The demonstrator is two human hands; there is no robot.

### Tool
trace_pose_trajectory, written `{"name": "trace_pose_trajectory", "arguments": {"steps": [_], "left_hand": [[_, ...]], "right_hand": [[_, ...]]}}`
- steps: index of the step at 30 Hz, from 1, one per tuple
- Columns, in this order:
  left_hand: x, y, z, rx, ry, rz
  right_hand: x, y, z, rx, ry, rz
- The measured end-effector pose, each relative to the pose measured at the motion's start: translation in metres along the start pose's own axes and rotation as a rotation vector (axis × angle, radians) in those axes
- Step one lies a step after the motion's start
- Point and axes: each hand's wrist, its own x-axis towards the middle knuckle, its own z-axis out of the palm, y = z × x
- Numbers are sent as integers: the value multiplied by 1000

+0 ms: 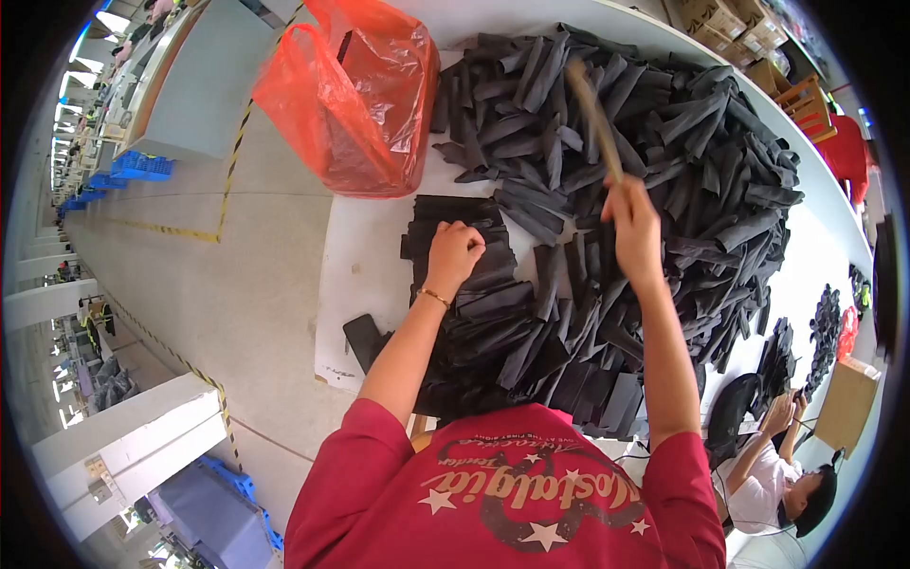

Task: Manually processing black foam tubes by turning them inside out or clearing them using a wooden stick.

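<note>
Cloth strips (701, 180), dark grey to black, cover most of the counter (355, 228) in front of the person, approx. the whole mid & R part of it. Most lie in a loose, jumbled heap, pcs crossing at all angles. On the L, under & around the L hand (457, 251), some sit in a neater row (455, 212), overlapping flat, w/ more layered down toward the person's red shirt (540, 493).

L hand: over that row, fingers curled in; can't tell from here if it's got a strip or is just bent. Bracelet (434, 298) on that wrist. R hand (633, 216): closed round the near end of a stick (595, 116), light brown, prob. wood, blurred, slanting up & L over the heap.

Red plastic bag (341, 123), see-thru, stands at the counter's far L side, handles up, right next to the heap. Flat dark slab (363, 339) nr the L edge, by the L forearm; can't ID it.

Off to the R, a co-worker (766, 484) in a white top has both hands up by a smaller bunch of dark strips (777, 356); cardboard box (846, 406) close by. On the L, striped tape (227, 190) runs along the floor (284, 256), w/ blue crates (142, 166) farther back.
</note>
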Motion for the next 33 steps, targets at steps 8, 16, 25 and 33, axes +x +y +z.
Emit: {"name": "trace_pose_trajectory", "arguments": {"steps": [8, 16, 25, 33], "left_hand": [[0, 17, -54, -287, -34, -34], [-18, 56, -70, -306, -61, 190], [-71, 104, -71, -1221, 575, -150], [-92, 142, -33, -1845, 476, -593]], "right_hand": [[-102, 28, -44, -402, -327, -120], [-111, 6, -22, -452, -374, -207], [-158, -7, 40, 225, -470, 118], [-196, -15, 101, 27, -66, 28]]}}
